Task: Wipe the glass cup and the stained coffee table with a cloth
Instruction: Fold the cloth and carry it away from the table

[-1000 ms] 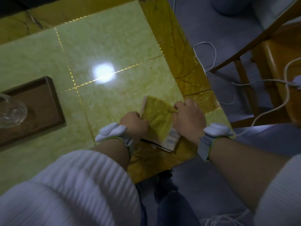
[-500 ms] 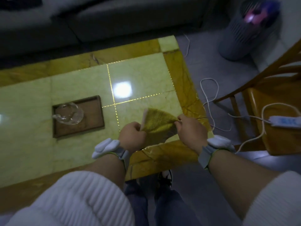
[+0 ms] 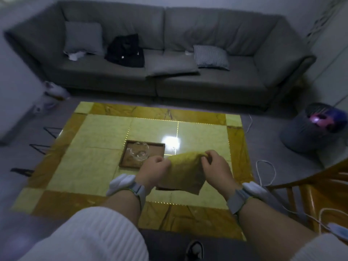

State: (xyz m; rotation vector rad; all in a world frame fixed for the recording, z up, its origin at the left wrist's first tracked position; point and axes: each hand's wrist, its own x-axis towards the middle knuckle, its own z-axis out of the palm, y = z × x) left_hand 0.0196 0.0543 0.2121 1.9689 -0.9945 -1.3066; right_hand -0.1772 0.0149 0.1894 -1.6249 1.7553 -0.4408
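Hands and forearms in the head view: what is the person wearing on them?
Both forearms are bare below pushed-up white ribbed sleeves. The left hand and right hand are ungloved. Each wrist carries a grey strap holding a white rounded device. No cables attached.

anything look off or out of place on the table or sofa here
On the coffee table, nothing stands out: the glass cup sits in the wooden tray, and both hands hold the cloth above the top. On the sofa, one seat cushion has slid forward and overhangs the front edge.
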